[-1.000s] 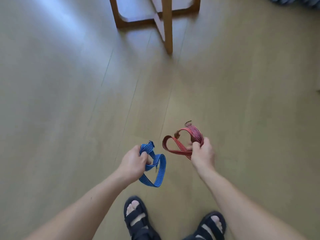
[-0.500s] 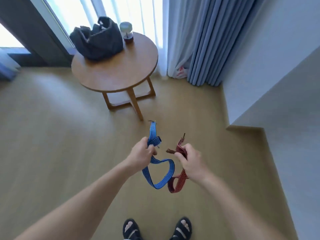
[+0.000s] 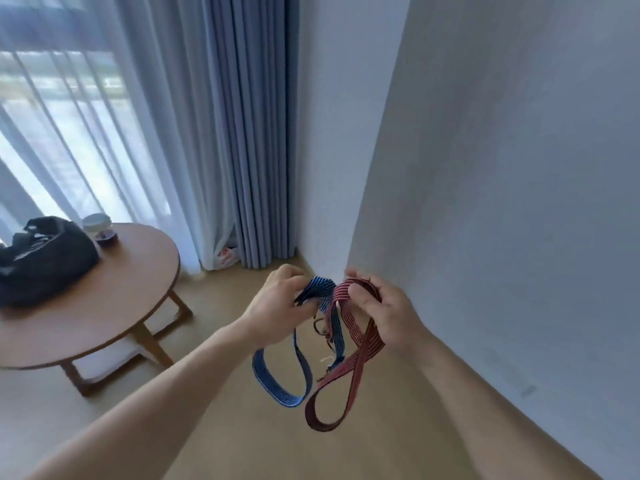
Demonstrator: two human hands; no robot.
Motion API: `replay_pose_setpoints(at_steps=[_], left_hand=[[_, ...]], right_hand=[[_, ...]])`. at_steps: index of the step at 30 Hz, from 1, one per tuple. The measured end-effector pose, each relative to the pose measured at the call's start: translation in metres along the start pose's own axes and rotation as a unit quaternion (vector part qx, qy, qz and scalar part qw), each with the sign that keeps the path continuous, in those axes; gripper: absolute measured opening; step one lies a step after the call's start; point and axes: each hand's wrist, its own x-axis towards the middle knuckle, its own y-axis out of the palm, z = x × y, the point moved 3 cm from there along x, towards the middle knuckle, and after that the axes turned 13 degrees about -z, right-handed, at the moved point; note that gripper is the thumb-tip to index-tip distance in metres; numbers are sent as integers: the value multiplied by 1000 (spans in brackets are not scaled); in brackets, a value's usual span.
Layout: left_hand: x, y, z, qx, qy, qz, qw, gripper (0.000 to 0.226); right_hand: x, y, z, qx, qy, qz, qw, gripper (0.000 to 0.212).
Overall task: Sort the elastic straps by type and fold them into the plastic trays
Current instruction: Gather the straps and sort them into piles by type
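Pinching is what both sets of fingers are doing rn. Left fingers are curled down tight over the bunched top of the blue strap, thumb underneath, so the left hand has a proper grip on it. Right thumb and fingers are curled round the folded top of the red strap, and the right hand holds it the same way.

Both hands are up in the air at abt the same height, v close together, knuckles nearly meeting. The folded tops of the 2 straps touch btwn them. Below the hands each strap hangs in a loose loop over the floor. The blue loop is on the left, the red one on the right and hanging a bit lower, w/ a twist in it. There's a small metal bit dangling btwn the strands, can't tell which strap it belongs to.

Further out, a plain pale wall is right next to the right arm. Blue curtains fill the corner, w/ sheer ones over the window. Off to the left is a round wooden desk w/ a black bag and a lidded cup on it, well apart from the straps.
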Motion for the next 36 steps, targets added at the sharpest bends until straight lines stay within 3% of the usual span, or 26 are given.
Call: replay_pose_setpoints(at_steps=[4, 11, 18, 22, 25, 30, 36], left_hand=[[5, -1, -35, -152, 11, 66, 986, 25], [-30, 62, -121, -299, -14, 232, 925, 34], [-105, 131, -242, -321, 53, 345, 881, 23], [-167, 168, -311, -321, 81, 386, 861, 26], [-224, 193, -366, -316, 86, 418, 848, 29], [-328, 238, -443, -321, 90, 504, 796, 9], [-433, 280, -512, -317, 128, 574, 745, 17]], right_hand=[[-38, -23, -1, 118, 81, -160, 977, 34], [-129, -72, -5, 190, 127, -417, 880, 29], [-245, -161, -3, 200, 98, -549, 805, 38], [-332, -209, -8, 200, 101, -584, 780, 28], [-408, -245, -13, 223, 107, -626, 739, 28], [-532, -296, -26, 193, 102, -694, 686, 34], [-666, -343, -42, 201, 114, -794, 563, 24]])
